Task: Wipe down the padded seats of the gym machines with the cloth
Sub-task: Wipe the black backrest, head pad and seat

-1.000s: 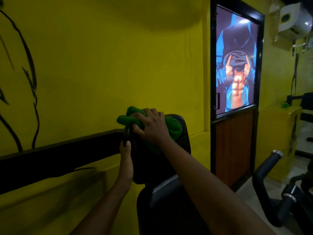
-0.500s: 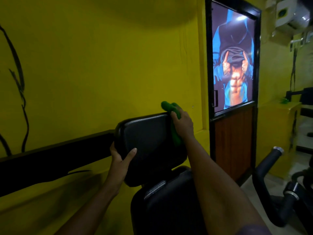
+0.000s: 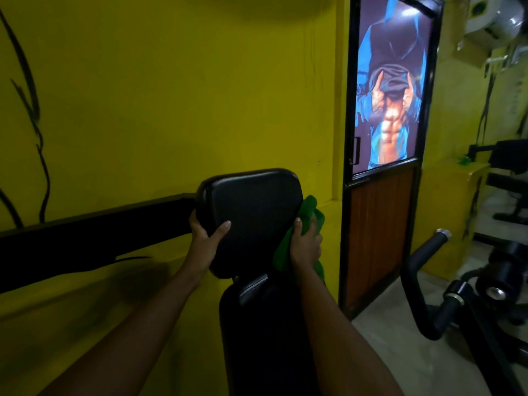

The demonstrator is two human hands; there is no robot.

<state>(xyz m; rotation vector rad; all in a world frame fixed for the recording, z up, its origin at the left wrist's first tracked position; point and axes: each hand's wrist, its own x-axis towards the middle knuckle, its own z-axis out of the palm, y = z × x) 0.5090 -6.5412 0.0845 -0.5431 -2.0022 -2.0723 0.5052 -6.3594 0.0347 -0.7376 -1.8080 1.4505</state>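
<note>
A black padded headrest (image 3: 251, 207) tops the machine's black back pad (image 3: 265, 332) in the middle of the view. My left hand (image 3: 204, 238) grips the headrest's lower left edge, thumb on the front face. My right hand (image 3: 305, 242) holds a green cloth (image 3: 310, 208) against the headrest's right side, thumb toward the pad. Part of the cloth hangs below my hand, behind the wrist.
A yellow wall (image 3: 171, 95) with a black rail (image 3: 94, 235) stands close behind the seat. A door with a poster (image 3: 391, 90) is to the right. A black padded machine handle (image 3: 420, 281) and more gym gear (image 3: 508, 172) fill the right side over a pale floor.
My right hand has slid the cloth from the headrest's top right corner down its right side. My left hand stays on the left edge, thumb now on the front.
</note>
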